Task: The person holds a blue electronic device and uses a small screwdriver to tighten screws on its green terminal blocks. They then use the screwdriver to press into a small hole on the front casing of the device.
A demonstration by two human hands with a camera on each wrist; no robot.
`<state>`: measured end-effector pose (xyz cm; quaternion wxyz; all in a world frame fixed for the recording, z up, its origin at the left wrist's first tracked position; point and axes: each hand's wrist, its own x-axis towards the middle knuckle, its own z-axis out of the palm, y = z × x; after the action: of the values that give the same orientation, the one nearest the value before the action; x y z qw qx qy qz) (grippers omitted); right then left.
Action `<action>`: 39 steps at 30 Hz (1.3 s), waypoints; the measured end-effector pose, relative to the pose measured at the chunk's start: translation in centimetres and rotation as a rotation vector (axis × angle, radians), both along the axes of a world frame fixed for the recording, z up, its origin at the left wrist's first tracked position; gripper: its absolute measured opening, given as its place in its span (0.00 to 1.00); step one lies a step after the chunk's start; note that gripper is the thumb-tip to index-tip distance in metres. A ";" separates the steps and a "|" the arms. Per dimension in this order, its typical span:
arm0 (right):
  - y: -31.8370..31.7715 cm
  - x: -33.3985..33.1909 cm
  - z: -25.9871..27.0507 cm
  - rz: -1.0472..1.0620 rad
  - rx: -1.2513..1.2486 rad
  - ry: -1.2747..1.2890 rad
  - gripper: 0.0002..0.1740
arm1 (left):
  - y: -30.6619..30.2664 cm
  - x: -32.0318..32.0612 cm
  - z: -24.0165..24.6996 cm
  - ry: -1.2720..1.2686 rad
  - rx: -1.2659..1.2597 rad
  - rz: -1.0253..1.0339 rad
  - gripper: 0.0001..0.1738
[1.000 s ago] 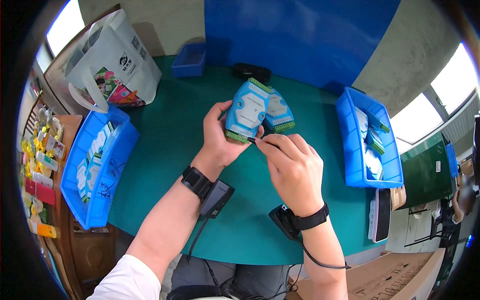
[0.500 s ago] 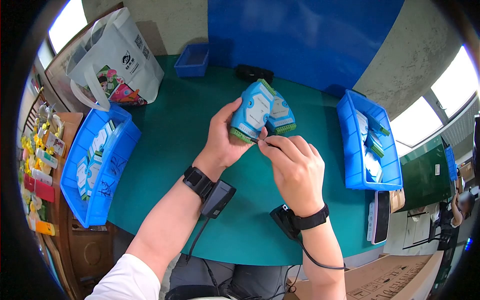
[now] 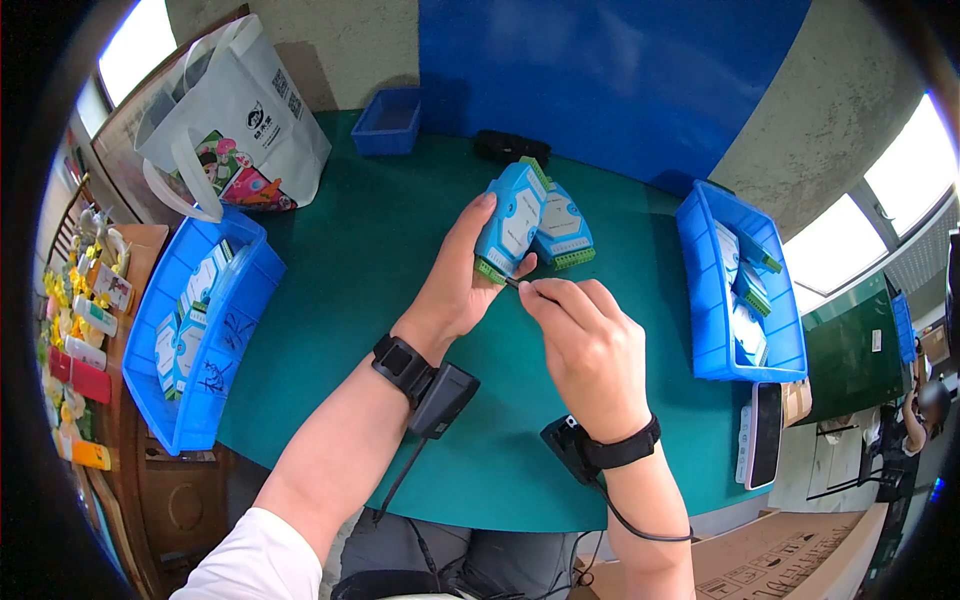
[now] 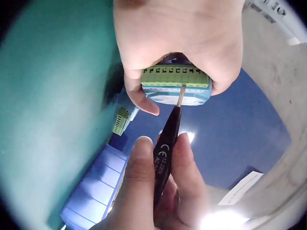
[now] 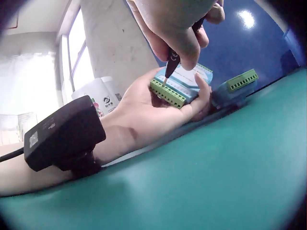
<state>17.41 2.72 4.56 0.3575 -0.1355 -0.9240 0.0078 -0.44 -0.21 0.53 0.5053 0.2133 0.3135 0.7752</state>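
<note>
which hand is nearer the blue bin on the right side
Right. The right hand is left of the blue bin, not touching it; the left hand is farther left.

Blue bins [image 3: 703, 325] on green table [image 3: 340, 290]

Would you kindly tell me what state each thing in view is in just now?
Left grip: curled round the held box
Right grip: pinching the screwdriver
Screwdriver: tip at the green strip
Held box: tilted, in the left grip
Second box: label side showing, not held
Left bin: open-topped, boxes inside
Right bin: open-topped, boxes inside
Bag: standing upright
Phone: screen dark
</note>
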 end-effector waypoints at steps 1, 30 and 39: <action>0.1 0.0 0.0 0.005 -0.007 0.002 0.19 | 0.0 0.0 -0.1 0.003 0.001 0.000 0.27; -0.3 -0.1 -0.3 -0.022 -0.007 -0.025 0.20 | -0.2 0.2 0.4 0.095 0.031 0.013 0.31; -1.4 -0.5 -0.5 -0.073 0.076 -0.071 0.19 | -0.2 0.3 0.5 0.083 0.021 0.007 0.28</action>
<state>16.88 1.33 4.06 0.3293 -0.1554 -0.9303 -0.0452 -0.17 -0.41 1.03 0.4869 0.2494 0.3269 0.7707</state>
